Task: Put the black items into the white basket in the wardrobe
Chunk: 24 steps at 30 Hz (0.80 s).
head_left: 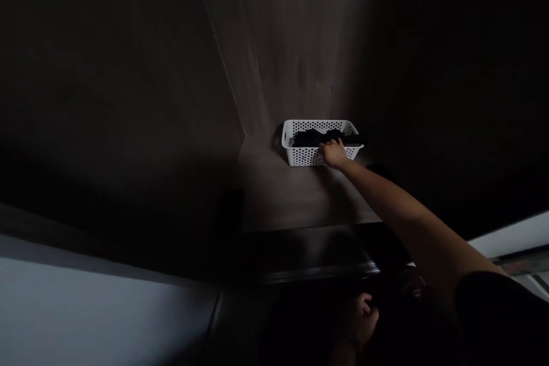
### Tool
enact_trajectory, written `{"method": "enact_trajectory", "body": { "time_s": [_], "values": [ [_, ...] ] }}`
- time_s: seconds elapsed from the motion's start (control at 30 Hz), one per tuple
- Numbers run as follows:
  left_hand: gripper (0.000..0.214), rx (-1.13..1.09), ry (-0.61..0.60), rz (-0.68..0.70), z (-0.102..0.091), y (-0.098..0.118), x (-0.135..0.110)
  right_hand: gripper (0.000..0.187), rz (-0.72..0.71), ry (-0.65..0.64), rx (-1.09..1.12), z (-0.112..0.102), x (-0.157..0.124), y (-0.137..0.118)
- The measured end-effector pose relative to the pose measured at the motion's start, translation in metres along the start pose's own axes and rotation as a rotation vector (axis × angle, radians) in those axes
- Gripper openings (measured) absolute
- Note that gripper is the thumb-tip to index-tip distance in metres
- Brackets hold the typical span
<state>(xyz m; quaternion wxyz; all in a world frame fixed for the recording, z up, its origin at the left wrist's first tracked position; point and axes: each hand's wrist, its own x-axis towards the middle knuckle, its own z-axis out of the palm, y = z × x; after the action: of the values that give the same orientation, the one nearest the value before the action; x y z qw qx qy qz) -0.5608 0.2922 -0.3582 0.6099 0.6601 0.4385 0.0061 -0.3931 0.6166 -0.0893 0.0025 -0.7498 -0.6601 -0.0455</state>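
A white perforated plastic basket [300,154] stands on a dark wooden shelf [283,194] inside a wardrobe, pushed against the back wall. Dark folded clothes [311,137] fill it. My right hand [332,153] reaches far up and grips the basket's front rim, fingers curled over the edge. My left hand [363,314] hangs low in the shadow at the bottom, fingers curled loosely; whether it holds anything is lost in the dark.
The wardrobe's side walls [128,97] and back panel rise dark around the shelf. A metal rail [321,271] runs under the shelf's front edge. A pale wall [86,314] shows at lower left and a light surface [510,237] at right.
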Motion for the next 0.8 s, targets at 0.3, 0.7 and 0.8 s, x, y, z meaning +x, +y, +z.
{"method": "enact_trajectory", "body": {
  "time_s": [0.3, 0.7, 0.8],
  "values": [
    [0.041, 0.037, 0.045, -0.016, 0.012, 0.008, -0.024, 0.041, -0.053, 0.013, -0.014, -0.005, -0.155, -0.021],
    [0.036, 0.089, 0.142, -0.068, 0.029, 0.008, -0.062, 0.051, -0.024, 0.109, 0.061, -0.047, -0.250, -0.023],
    [0.034, 0.078, 0.164, -0.058, 0.029, 0.008, -0.063, 0.061, 0.038, 0.070, 0.039, -0.073, -0.231, 0.005]
  ]
}}
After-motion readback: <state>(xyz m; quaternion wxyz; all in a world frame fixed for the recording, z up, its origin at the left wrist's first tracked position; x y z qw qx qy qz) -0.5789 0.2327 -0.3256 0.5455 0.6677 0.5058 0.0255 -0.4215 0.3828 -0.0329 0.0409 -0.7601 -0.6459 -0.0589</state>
